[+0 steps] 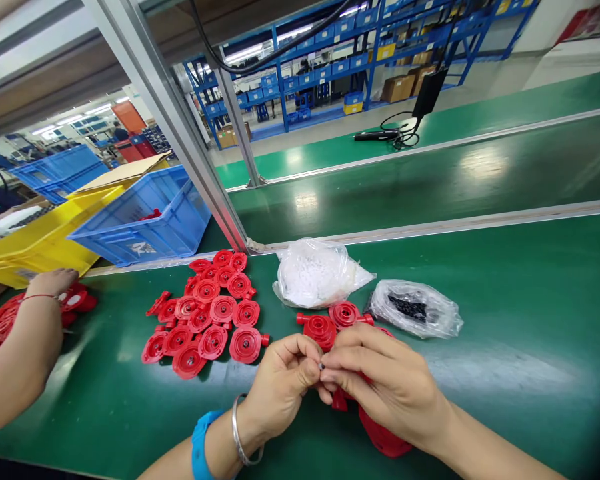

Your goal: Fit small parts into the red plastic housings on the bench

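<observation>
My left hand (286,381) and my right hand (387,380) meet fingertip to fingertip over the green bench. Between them they pinch a tiny dark grey part (321,366), too small to name. Below and behind the fingers lie several red round plastic housings (320,331), partly covered by my right hand. Just beyond is a clear bag of small white parts (316,272). To its right sits a clear bag with black parts (407,308). Left of my hands, many red housings (213,341) with side spouts lie grouped, open faces up.
A co-worker's hand (53,283) reaches over more red housings at far left. Blue (145,220) and yellow bins (50,237) stand behind. A metal post (175,127) rises from the bench's back edge. A black corded tool (377,135) lies on the far belt.
</observation>
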A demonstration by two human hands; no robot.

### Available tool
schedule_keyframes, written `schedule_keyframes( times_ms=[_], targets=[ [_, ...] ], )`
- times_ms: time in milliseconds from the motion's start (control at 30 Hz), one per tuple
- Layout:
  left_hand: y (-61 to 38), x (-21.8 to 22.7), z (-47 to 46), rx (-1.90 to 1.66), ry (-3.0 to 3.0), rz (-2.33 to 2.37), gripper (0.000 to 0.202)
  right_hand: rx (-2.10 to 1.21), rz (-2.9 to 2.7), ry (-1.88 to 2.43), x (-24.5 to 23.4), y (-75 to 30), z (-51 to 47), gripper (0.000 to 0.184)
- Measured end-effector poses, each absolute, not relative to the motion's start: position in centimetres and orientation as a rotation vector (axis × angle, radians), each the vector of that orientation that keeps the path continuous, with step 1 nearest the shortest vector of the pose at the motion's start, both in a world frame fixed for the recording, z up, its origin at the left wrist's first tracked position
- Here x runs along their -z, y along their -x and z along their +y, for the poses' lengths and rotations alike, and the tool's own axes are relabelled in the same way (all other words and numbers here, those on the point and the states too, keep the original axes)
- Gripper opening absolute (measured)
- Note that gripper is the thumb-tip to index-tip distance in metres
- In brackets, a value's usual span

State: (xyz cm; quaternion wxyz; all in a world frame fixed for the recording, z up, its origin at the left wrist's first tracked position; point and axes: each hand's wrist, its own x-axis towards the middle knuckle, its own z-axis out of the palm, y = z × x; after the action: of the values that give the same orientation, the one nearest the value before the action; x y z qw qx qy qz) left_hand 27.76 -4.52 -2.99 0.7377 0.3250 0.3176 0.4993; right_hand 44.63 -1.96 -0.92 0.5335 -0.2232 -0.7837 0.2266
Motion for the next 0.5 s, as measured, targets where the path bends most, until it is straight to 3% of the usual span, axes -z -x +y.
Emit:
schedule_keyframes(
  times_ms=[267, 500],
  targets=[
    [-28.36, 2.02, -5.00, -1.124, -0.577, 0.755, 0.036, -0.267, -1.937, 0.516, 0.51, -44.33, -2.10, 0.022],
    [-28.47, 1.90, -4.91, -1.124, -0.543, 0.735, 0.034, -0.353, -1.866, 0.542, 0.85, -44.25, -2.24, 0.021]
  ],
)
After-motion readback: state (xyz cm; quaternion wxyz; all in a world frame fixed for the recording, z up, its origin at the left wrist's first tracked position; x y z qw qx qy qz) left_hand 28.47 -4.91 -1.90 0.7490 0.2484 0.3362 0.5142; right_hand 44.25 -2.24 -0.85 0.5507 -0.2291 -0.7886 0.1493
